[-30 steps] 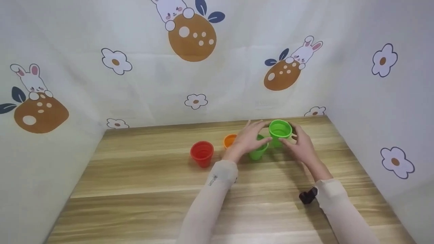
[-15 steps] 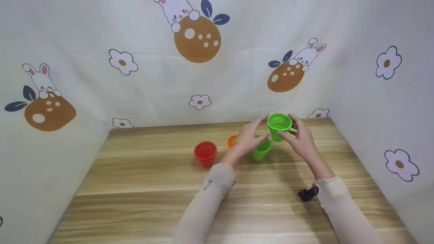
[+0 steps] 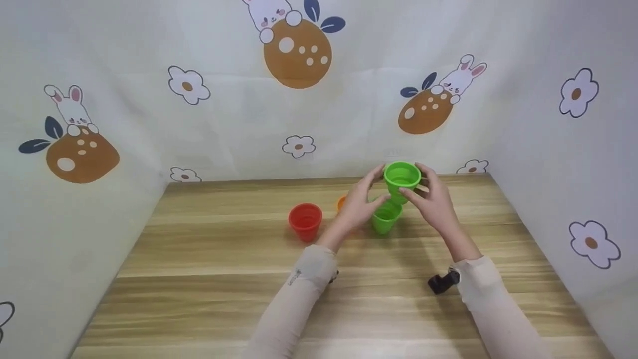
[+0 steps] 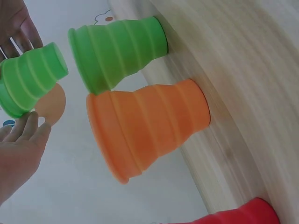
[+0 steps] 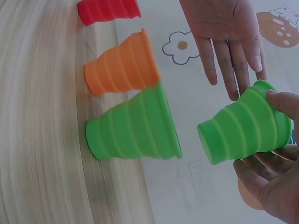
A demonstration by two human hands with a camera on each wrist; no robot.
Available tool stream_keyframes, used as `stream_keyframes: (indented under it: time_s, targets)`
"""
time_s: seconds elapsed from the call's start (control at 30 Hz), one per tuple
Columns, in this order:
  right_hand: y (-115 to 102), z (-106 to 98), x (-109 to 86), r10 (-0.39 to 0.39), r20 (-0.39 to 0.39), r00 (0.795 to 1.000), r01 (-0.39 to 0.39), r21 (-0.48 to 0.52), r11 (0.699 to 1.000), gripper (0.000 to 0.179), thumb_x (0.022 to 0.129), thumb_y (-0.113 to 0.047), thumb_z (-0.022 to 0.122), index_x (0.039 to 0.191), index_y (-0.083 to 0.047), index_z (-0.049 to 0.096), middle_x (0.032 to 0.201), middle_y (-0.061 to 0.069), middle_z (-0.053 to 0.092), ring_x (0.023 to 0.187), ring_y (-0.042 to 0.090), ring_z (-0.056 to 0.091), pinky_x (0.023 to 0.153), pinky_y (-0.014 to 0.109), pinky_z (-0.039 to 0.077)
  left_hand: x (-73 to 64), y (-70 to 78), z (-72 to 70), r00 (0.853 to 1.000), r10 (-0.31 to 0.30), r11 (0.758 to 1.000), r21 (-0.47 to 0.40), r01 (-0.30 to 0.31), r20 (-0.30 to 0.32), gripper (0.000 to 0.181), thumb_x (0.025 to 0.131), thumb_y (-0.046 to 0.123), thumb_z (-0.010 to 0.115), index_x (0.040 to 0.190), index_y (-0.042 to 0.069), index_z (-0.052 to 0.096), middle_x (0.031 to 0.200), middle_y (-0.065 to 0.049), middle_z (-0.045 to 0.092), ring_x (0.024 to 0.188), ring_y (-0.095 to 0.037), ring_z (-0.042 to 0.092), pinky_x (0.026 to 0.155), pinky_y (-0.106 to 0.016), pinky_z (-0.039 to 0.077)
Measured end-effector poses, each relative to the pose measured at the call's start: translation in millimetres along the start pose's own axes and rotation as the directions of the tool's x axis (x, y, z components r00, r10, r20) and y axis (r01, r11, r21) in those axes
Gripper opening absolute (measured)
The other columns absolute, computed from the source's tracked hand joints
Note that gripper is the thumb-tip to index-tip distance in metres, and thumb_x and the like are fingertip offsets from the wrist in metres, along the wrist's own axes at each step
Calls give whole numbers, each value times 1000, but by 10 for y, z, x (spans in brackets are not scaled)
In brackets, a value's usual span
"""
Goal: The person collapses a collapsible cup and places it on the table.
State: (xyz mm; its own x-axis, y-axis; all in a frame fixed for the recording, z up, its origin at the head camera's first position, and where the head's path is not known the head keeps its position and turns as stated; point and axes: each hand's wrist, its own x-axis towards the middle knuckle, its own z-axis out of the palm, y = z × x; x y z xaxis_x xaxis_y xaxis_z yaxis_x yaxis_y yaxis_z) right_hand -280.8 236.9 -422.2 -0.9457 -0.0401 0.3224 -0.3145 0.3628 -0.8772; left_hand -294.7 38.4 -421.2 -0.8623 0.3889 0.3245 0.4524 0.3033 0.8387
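My right hand (image 3: 433, 202) holds a green cup (image 3: 402, 175) up off the table, thumb on the near side and fingers at the right side. The cup (image 5: 245, 126) stays mouth up, slightly tilted. Fairly straight fingers of my left hand (image 3: 361, 199) touch or nearly touch its left side; in the right wrist view that left hand (image 5: 229, 32) is spread flat. Just below the lifted cup, a second green cup (image 3: 385, 219) stands upright on the table. An orange cup (image 4: 149, 126) stands beside it, mostly hidden behind my left hand in the head view.
A red cup (image 3: 305, 222) stands upright left of my left forearm. Patterned cloth (image 3: 239, 119) rises behind and beside the wooden table (image 3: 209, 294). A black wrist camera (image 3: 443, 282) juts from my right sleeve.
The held green cup has risen off the table and shifted left, now over the near side of the standing green cup's back rim. Both hands moved with it; the head view shifted slightly.
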Motion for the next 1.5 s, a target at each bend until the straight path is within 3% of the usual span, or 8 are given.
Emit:
stream_keyframes:
  time_s: [0.33, 0.5, 0.83, 0.97, 1.2, 1.4, 1.5]
  targets:
    - [-56, 121, -18, 13, 0, 1000, -13, 71, 997, 73, 92, -15, 71, 151, 3, 31, 146, 23, 45, 131, 40, 49, 111, 55, 44, -93, -26, -20, 999, -6, 983, -183, -3, -48, 68, 96, 9, 64, 155, 8, 30, 155, -11, 44, 142, -25, 45, 116, -31, 40]
    - [-64, 199, -37, 19, 8, 1000, -19, 80, 997, 72, 92, -14, 71, 151, 2, 31, 146, 22, 45, 130, 39, 50, 110, 54, 45, -154, -69, -40, 997, 14, 974, -223, -30, -71, 66, 96, 6, 63, 154, 3, 31, 153, -17, 43, 141, -30, 45, 114, -35, 43]
    - [-94, 393, -78, 20, 57, 998, -27, 110, 994, 67, 92, -14, 71, 148, 2, 37, 146, 20, 47, 130, 38, 53, 111, 53, 44, -304, -178, -132, 989, 26, 963, -263, -64, -147, 57, 93, 2, 64, 147, 4, 43, 142, -19, 42, 132, -33, 51, 108, -37, 49]
    - [-130, 451, -57, 12, 68, 998, -20, 121, 992, 66, 92, -14, 71, 148, 1, 39, 146, 18, 48, 129, 36, 54, 108, 47, 47, -322, -193, -198, 983, 28, 968, -242, -72, -182, 55, 93, 2, 64, 145, 5, 46, 142, -17, 39, 131, -32, 51, 105, -35, 51]
    - [-187, 516, -66, 20, 137, 990, -38, 128, 991, 64, 93, -17, 70, 147, -1, 40, 144, 17, 50, 126, 34, 56, 90, 18, 52, -377, -215, -323, 978, 66, 980, -173, -101, -198, 46, 92, -2, 63, 137, 5, 55, 146, -13, 41, 135, -29, 49, 110, -40, 47]
    - [-207, 522, -70, 15, 180, 984, -38, 125, 991, 59, 95, -21, 68, 147, -6, 43, 141, 18, 54, 125, 31, 58, 92, 16, 51, -424, -194, -444, 977, 149, 989, 40, -145, -152, 29, 93, 9, 67, 122, 12, 67, 138, -4, 58, 138, -22, 47, 121, -41, 34]
    - [-202, 540, -70, -23, 194, 981, -7, 148, 989, 59, 96, -18, 66, 150, -13, 42, 137, 17, 57, 117, 30, 62, 89, 21, 54, -443, -165, -505, 978, 158, 986, 81, -149, -134, 25, 93, 13, 68, 118, 12, 69, 133, -3, 63, 139, -22, 48, 121, -42, 34]
